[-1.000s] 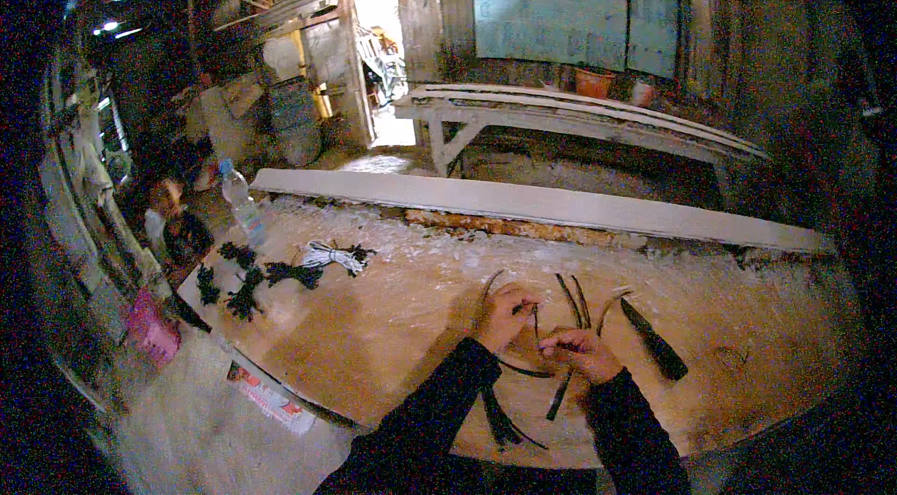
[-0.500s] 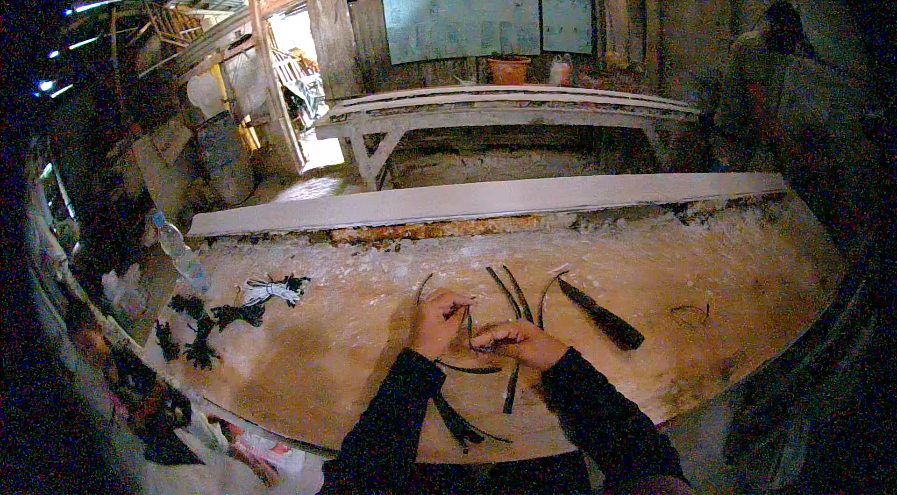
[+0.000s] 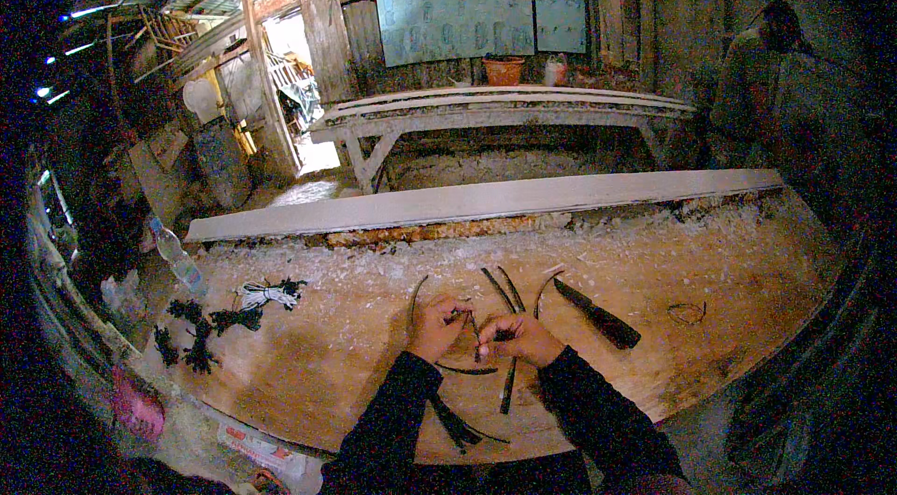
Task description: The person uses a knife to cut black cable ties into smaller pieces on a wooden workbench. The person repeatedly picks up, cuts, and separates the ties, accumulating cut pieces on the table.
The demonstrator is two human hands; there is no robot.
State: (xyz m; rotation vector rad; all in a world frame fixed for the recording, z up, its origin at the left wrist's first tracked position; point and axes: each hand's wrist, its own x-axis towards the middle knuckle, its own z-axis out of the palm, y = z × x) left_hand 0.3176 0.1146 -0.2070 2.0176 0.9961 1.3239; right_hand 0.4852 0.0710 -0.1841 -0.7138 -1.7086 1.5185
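The left hand [image 3: 435,327] and right hand [image 3: 519,338], fingers pinched on a thin dark strip [image 3: 474,331] above the table [image 3: 355,373], should probably keep it taut, clear of the knife [image 3: 598,314].

Dark, near-black strips [image 3: 493,287] lie just beyond the fingers [image 3: 464,317] on the tan, white-flecked worktop [image 3: 355,355]. Right of them, a black-handled knife [image 3: 598,315]. Far left, a white cord bundle [image 3: 264,293] among black bundles [image 3: 192,336]. Sleeves [image 3: 598,420] are black.
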